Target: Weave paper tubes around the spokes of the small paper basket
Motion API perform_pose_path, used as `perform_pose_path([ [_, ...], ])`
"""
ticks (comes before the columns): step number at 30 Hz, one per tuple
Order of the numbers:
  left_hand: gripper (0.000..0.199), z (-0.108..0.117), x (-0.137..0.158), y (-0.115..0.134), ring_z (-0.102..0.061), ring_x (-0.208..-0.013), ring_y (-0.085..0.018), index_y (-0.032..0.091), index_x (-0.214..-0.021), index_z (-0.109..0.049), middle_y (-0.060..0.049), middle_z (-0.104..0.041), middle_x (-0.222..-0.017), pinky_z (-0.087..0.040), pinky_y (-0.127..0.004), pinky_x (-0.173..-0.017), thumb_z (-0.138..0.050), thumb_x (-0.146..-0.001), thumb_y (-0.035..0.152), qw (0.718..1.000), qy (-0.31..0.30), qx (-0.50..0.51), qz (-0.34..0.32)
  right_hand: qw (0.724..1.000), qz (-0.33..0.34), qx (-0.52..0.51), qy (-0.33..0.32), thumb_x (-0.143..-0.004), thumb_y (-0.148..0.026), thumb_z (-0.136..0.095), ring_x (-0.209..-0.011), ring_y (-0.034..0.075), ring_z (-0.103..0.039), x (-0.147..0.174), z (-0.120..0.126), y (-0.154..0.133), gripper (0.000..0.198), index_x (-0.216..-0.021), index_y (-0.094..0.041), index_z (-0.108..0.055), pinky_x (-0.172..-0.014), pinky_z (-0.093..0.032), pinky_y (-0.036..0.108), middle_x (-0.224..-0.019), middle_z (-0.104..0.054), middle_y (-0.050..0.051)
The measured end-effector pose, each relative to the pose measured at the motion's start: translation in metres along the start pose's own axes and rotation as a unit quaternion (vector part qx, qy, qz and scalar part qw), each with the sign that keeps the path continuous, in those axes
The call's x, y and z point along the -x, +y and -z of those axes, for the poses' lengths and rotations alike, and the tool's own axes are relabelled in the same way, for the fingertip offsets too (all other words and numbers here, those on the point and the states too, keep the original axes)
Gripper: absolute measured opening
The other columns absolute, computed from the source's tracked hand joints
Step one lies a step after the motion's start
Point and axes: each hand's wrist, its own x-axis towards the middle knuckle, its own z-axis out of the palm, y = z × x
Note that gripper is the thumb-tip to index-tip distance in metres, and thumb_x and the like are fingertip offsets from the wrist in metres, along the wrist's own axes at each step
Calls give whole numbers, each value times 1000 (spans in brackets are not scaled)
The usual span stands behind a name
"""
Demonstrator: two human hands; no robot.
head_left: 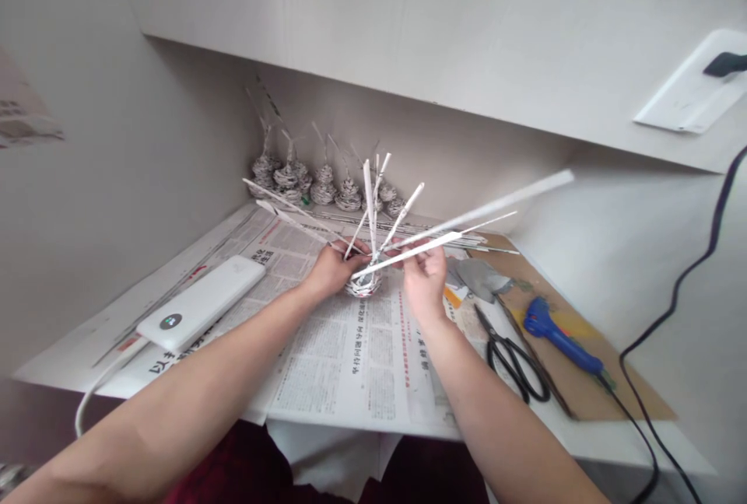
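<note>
A small round woven base [362, 286] of rolled newspaper is held just above the newspaper-covered table. Several paper tubes fan out from it, up and to both sides. My left hand [332, 269] is closed on the left side of the weave, with its fingertips partly hidden by the tubes. On the right, my right hand [424, 274] pinches a long white paper tube [408, 253] that crosses the front of the base and points to the upper right. Another tube [496, 204] sticks out beyond that hand.
Gourd-shaped woven paper pieces [323, 185] line the back wall. Loose paper tubes lie before them. At right are black scissors [513, 360], a blue glue gun [563, 341] on cardboard [618, 395], and a black cord [677, 302]. A white power bank [204, 302] lies at left.
</note>
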Motion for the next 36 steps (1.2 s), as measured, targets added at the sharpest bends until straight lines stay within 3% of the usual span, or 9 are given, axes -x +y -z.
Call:
perform_pose_path([
  [4,16,1,1,2,-63,-66,-17,15,-76,-65,-3,-69,-71,-48,-26,-62,-65,-68,28,1000,5,-21,-18,996,-16,81,-25,-81,-44,-53,-72,18,-65,-3,5,-8,26,-93,-21,-53,-65,-51,30,-89,-68,6],
  [7,15,3,0,0,-64,-72,-18,15,-78,-67,-3,-72,-79,-50,-26,-67,-63,-69,27,999,27,-36,-23,977,-25,188,-103,-76,-45,-59,-74,18,-63,-7,14,-9,26,-78,-19,-63,-66,-50,28,-78,-68,4],
  [10,15,7,-3,-2,-64,-75,-18,16,-80,-69,-3,-72,-81,-50,-27,-72,-61,-71,25,996,33,-65,-42,955,-98,217,-176,-65,-43,-71,-65,16,-62,-10,22,-5,27,-76,-19,-65,-58,-47,26,-71,-68,1],
  [13,16,10,-4,-5,-64,-76,-18,17,-81,-71,-2,-72,-81,-49,-27,-75,-60,-73,24,992,22,-100,-71,938,-166,212,-217,-59,-42,-76,-59,14,-59,-11,25,-1,31,-75,-17,-66,-55,-45,24,-66,-66,0],
  [16,17,12,-5,-6,-65,-81,-18,19,-84,-72,-2,-73,-85,-49,-28,-79,-60,-74,24,988,18,-120,-95,937,-188,147,-255,-61,-39,-74,-63,13,-60,-9,24,-1,28,-76,-16,-69,-60,-46,24,-70,-68,0],
  [23,16,19,-6,-2,-64,-81,-19,18,-84,-71,-4,-72,-83,-49,-29,-77,-61,-75,26,978,28,-174,-117,934,-263,60,-233,-64,-39,-72,-56,13,-57,2,15,-3,26,-78,-16,-72,-46,-41,23,-66,-65,3],
  [29,16,20,-7,-2,-65,-82,-20,18,-84,-72,-4,-73,-86,-49,-29,-78,-60,-75,25,982,13,-155,-111,939,-226,73,-247,-62,-34,-71,-52,12,-53,3,15,-1,19,-67,-16,-69,-49,-40,24,-60,-62,0],
  [33,19,20,-6,0,-66,-83,-22,15,-84,-72,-7,-73,-85,-48,-30,-77,-61,-75,27,982,-9,-165,-95,946,-116,220,-209,-64,-29,-66,-62,16,-59,1,17,3,12,-67,-18,-67,-60,-43,26,-64,-64,-1],
  [36,22,21,-7,1,-65,-81,-21,15,-86,-72,-6,-73,-82,-47,-29,-76,-58,-77,30,980,-34,-177,-88,921,-59,347,-165,-67,-26,-63,-62,16,-60,4,14,2,6,-67,-21,-64,-58,-43,26,-63,-65,-2],
])
